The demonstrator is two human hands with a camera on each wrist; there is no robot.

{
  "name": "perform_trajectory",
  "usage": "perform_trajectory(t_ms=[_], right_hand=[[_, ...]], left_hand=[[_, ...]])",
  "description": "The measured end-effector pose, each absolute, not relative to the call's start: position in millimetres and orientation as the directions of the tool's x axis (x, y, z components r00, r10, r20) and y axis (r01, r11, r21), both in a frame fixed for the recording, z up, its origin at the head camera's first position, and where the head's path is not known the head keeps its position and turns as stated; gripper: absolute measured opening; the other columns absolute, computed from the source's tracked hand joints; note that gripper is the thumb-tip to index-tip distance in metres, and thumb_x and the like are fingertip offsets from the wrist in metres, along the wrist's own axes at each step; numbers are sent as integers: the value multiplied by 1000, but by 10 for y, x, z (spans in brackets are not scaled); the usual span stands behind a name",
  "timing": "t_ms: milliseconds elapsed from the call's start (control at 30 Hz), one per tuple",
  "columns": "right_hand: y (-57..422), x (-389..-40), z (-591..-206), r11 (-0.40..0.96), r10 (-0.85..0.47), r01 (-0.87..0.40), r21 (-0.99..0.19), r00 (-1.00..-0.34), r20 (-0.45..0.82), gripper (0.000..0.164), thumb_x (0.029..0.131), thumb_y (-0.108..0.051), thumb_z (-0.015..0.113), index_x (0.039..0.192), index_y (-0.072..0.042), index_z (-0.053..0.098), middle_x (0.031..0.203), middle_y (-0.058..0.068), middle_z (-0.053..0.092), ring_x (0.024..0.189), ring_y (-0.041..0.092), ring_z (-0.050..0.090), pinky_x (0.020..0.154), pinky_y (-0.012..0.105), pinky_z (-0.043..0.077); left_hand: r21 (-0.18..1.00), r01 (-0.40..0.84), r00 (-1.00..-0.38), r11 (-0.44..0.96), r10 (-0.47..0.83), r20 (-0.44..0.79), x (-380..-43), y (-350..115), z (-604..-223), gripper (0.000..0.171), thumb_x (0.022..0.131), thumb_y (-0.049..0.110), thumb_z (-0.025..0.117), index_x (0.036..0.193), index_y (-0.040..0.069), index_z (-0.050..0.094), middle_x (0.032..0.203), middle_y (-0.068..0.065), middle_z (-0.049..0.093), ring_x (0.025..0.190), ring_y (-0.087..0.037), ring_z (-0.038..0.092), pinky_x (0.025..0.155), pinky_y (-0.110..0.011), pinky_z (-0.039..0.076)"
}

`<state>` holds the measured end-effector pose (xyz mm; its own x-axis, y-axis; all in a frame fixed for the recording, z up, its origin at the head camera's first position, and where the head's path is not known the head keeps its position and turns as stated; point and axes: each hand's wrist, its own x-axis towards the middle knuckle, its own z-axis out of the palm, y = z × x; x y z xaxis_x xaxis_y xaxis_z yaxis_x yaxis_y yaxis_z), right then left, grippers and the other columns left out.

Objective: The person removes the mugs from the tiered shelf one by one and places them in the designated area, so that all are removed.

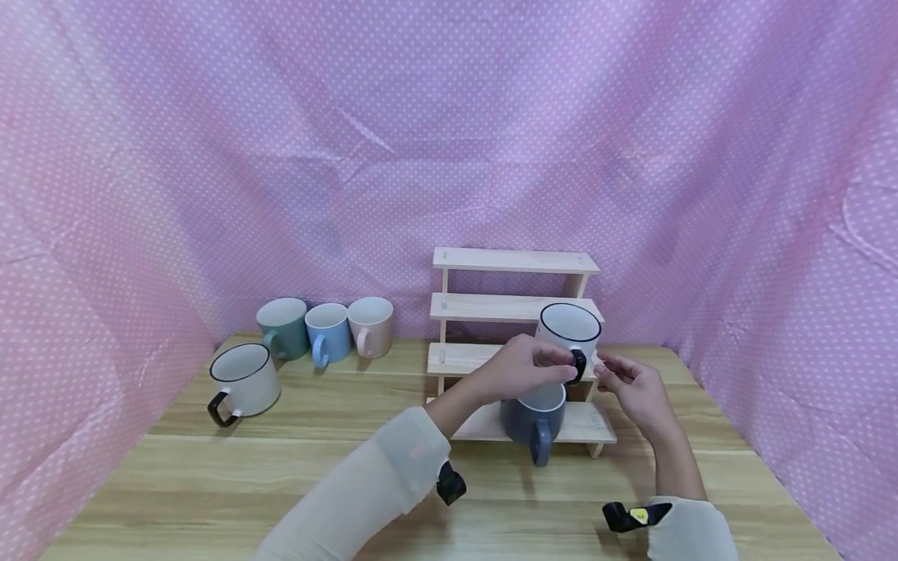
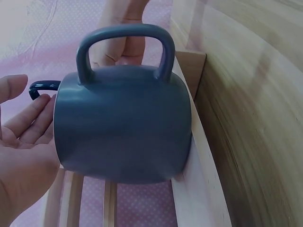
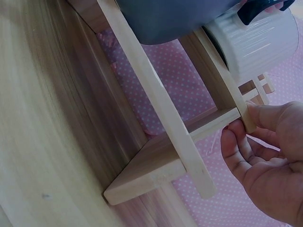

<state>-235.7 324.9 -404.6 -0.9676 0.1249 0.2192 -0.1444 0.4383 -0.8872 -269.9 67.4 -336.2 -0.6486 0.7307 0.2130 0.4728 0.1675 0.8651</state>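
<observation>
L grip (image 1: 522,368) at blk handle (image 1: 578,366) of white mug (image 1: 567,329): fingers touch or nearly touch it, thumb apart in L wrist view, so looks released, not clenched. R grip (image 1: 637,389) pinching R end of 2nd-tier board (image 3: 247,118) on wooden rack (image 1: 459,358), prob. to steady it.

White mug upright at R end of 2nd tier from btm, handle twd person; appears seated. Step: likely final placing/handle alignment. Next move prob. calls for easing L fingers off w/o snagging handle, then R letting go of board.

Edges: mug close to R end of tier, little margin that side. Grey-blue mug (image 1: 531,417) on btm tier just below/in front, its handle past front edge; L hand must clear its rim. Room: 2nd tier bare to L; top two tiers bare.

On bench (image 1: 175,483), well L: 2nd white mug (image 1: 245,382), green mug (image 1: 288,329), lt blue mug (image 1: 331,333), pink mug (image 1: 373,327).
</observation>
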Motion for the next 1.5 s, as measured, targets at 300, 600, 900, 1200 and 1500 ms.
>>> perform_trajectory(t_ms=[300, 600, 900, 1200, 1500], right_hand=[[3244, -2363, -4050, 445, 123, -152, -882, -966, 229, 46, 105, -20, 60, 139, 11, 54, 124, 29, 63, 88, 6, 67, 81, 26, 60], [3248, -2349, -4046, 442, 117, -154, -884, -967, 227, 47, 106, -20, 60, 140, 12, 53, 129, 32, 61, 90, 4, 67, 84, 30, 60], [3255, -2355, -4060, 469, 119, -164, -868, -962, 246, 46, 105, -21, 61, 138, 11, 55, 121, 28, 65, 87, 15, 69, 79, 25, 60], [3242, -2362, -4062, 452, 126, -161, -877, -962, 242, 45, 104, -18, 62, 137, 12, 55, 119, 27, 66, 86, 16, 69, 79, 27, 60], [3234, -2357, -4046, 442, 131, -153, -884, -964, 232, 44, 105, -17, 62, 138, 11, 55, 118, 25, 66, 86, 13, 69, 78, 23, 59]], left_hand=[[973, 218, -640, 73, 763, 86, -2687, 720, -3372, 34, 98, 24, 70, 125, 3, 70, 112, 3, 73, 90, -21, 75, 92, -25, 53], [999, 52, -649, -17, 760, 47, -2630, 806, -3350, 22, 101, 16, 67, 113, -2, 68, 114, -3, 67, 98, -31, 74, 90, -29, 58], [990, -14, -695, -138, 714, 89, -2624, 915, -3379, 28, 104, 19, 63, 105, -9, 64, 103, -3, 62, 111, -32, 67, 87, -33, 61], [984, -9, -782, -181, 614, 105, -2602, 991, -3379, 32, 103, 26, 65, 89, -3, 67, 84, -9, 65, 81, -17, 65, 79, -34, 63], [979, -37, -872, -200, 485, 67, -2573, 1039, -3379, 26, 99, 19, 69, 86, -4, 70, 76, -7, 66, 71, -16, 65, 69, -36, 64]])
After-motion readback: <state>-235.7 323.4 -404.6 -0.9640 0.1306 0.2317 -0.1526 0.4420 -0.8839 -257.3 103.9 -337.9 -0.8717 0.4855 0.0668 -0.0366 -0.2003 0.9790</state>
